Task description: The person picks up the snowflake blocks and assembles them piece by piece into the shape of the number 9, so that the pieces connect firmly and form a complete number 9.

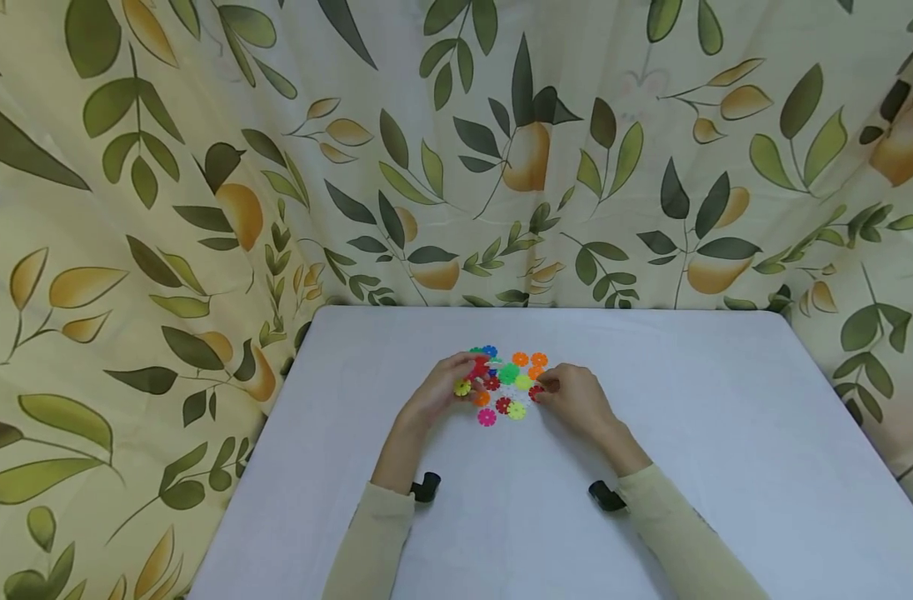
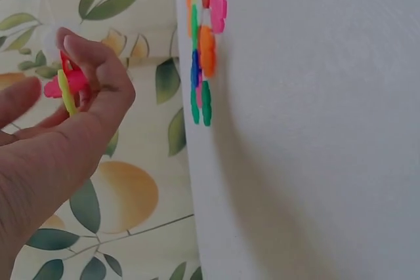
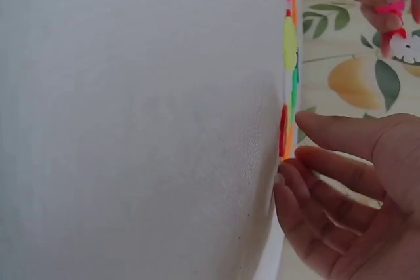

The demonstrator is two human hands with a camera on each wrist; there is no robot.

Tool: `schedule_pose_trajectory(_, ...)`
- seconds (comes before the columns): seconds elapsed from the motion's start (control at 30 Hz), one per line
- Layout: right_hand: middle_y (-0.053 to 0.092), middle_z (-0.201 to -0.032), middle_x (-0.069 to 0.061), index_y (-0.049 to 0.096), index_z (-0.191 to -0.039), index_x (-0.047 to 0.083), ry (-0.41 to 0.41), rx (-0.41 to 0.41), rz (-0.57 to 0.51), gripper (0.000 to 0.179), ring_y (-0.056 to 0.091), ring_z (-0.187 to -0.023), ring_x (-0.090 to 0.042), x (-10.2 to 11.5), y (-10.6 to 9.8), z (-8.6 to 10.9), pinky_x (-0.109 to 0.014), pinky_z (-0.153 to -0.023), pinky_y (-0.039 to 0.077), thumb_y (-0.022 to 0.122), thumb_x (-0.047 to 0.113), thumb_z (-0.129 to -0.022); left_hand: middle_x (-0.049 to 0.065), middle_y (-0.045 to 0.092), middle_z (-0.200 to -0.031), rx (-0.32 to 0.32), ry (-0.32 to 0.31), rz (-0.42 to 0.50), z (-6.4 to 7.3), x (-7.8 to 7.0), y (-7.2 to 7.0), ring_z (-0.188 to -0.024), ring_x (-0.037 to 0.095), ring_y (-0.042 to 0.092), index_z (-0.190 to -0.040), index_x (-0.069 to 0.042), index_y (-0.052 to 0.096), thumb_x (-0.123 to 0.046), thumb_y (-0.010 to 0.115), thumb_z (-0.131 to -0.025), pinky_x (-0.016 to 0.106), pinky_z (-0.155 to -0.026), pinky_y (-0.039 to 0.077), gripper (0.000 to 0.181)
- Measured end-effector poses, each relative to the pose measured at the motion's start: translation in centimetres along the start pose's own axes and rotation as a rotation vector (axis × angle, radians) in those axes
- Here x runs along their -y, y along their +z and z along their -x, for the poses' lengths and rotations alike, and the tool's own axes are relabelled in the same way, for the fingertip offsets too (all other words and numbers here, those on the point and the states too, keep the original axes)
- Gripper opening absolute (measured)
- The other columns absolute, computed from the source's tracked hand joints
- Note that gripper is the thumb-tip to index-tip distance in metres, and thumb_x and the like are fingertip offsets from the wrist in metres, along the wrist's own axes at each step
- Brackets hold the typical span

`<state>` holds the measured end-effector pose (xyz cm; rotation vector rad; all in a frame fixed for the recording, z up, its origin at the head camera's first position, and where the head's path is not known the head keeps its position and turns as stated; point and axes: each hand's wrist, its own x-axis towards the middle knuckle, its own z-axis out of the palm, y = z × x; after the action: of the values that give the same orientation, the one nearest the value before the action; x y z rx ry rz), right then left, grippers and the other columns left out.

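My left hand is raised at the left side of a loose group of colourful notched plastic discs. Its curled fingers and thumb hold a few joined discs: a pink disc, a yellow disc and a red one. In the right wrist view a white disc also shows at this held cluster. My right hand is low at the group's right edge, beside a red disc. Its thumb and fingertips are apart near that disc; no firm grip on it shows.
Orange discs, a green disc, a pink disc and several others lie between the hands on the white table. Behind and left of it hangs a leaf-patterned curtain. Each wrist wears a small black camera.
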<state>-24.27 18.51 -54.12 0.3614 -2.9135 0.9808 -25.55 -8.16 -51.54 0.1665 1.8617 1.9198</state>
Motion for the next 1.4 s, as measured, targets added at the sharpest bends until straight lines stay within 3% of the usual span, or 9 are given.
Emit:
schedule_pose_trajectory(0.27,0.068,-0.092,-0.007,0.08,-0.103,0.003,0.028,0.066,0.063,0.021,0.061,-0.084,-0.023,-0.6,0.1,-0.5,-0.043,-0.077,0.054,0.085,0.012,-0.085,0.034,0.059,-0.127,-0.053,0.007,0.041,0.1,0.5,-0.4,-0.089,0.021,0.073,-0.139,-0.003,0.061,-0.03,0.068,-0.103,0.032,-0.086,0.06,0.045)
schedule_pose_trajectory(0.43,0.071,-0.085,-0.003,0.079,-0.091,0.006,0.036,0.056,0.029,0.008,0.063,-0.078,-0.02,-0.6,0.1,-0.5,-0.04,-0.074,0.055,0.084,0.007,-0.085,0.032,0.06,-0.127,-0.114,0.001,0.064,0.1,0.6,-0.5,-0.097,0.033,0.075,-0.132,-0.003,0.066,-0.034,0.073,-0.1,0.037,-0.087,0.061,0.045)
schedule_pose_trajectory(0.57,0.074,-0.087,-0.004,0.079,-0.098,0.004,0.049,0.047,0.007,0.015,0.065,-0.079,-0.021,-0.5,0.0,-0.5,-0.042,-0.076,0.057,0.084,0.005,-0.085,0.03,0.063,-0.129,-0.149,-0.015,0.081,0.0,0.6,-0.4,-0.113,0.043,0.069,-0.127,-0.004,0.068,-0.037,0.076,-0.097,0.041,-0.093,0.059,0.046)
schedule_pose_trajectory(0.7,0.072,-0.092,-0.006,0.079,-0.107,0.002,0.043,0.068,0.019,0.022,0.064,-0.084,-0.023,-0.5,0.0,-0.5,-0.043,-0.079,0.056,0.083,0.007,-0.086,0.023,0.068,-0.123,-0.16,-0.03,0.077,-0.1,0.7,-0.4,-0.112,0.037,0.071,-0.125,-0.003,0.07,-0.038,0.078,-0.095,0.04,-0.096,0.058,0.046)
schedule_pose_trajectory(0.83,0.069,-0.092,-0.007,0.08,-0.102,0.004,0.045,0.083,0.021,0.018,0.061,-0.084,-0.024,-0.5,0.1,-0.5,-0.042,-0.078,0.055,0.083,0.01,-0.085,0.022,0.071,-0.118,-0.151,-0.031,0.062,-0.2,0.8,-0.4,-0.105,0.027,0.073,-0.124,0.001,0.07,-0.038,0.078,-0.095,0.035,-0.094,0.058,0.049)
schedule_pose_trajectory(0.97,0.07,-0.089,-0.005,0.076,-0.098,0.004,0.073,0.079,-0.01,0.018,0.062,-0.082,-0.023,-0.3,-0.1,-0.5,-0.04,-0.076,0.056,0.085,0.01,-0.084,0.021,0.072,-0.115,-0.138,-0.031,0.052,-0.3,1.0,-0.4,-0.099,0.023,0.072,-0.117,-0.001,0.072,-0.039,0.077,-0.095,0.035,-0.092,0.057,0.044)
schedule_pose_trajectory(1.23,0.071,-0.078,-0.001,0.074,-0.094,0.007,0.138,0.052,-0.167,0.015,0.065,-0.069,-0.019,-0.3,-0.3,-0.1,-0.031,-0.064,0.053,0.086,0.012,-0.086,0.027,0.067,-0.122,-0.129,-0.031,0.079,-0.5,0.9,-0.3,-0.1,0.025,0.069,-0.112,-0.007,0.069,-0.035,0.075,-0.098,0.037,-0.092,0.057,0.032)
schedule_pose_trajectory(1.4,0.075,-0.084,-0.001,0.077,-0.102,0.007,0.111,0.041,-0.284,0.015,0.071,-0.07,-0.018,0.9,-0.8,0.0,-0.033,-0.065,0.059,0.084,0.013,-0.089,0.016,0.067,-0.111,-0.129,-0.031,0.103,-0.6,0.8,-0.3,-0.098,0.025,0.065,-0.116,-0.007,0.069,-0.032,0.071,-0.101,0.041,-0.093,0.058,0.029)
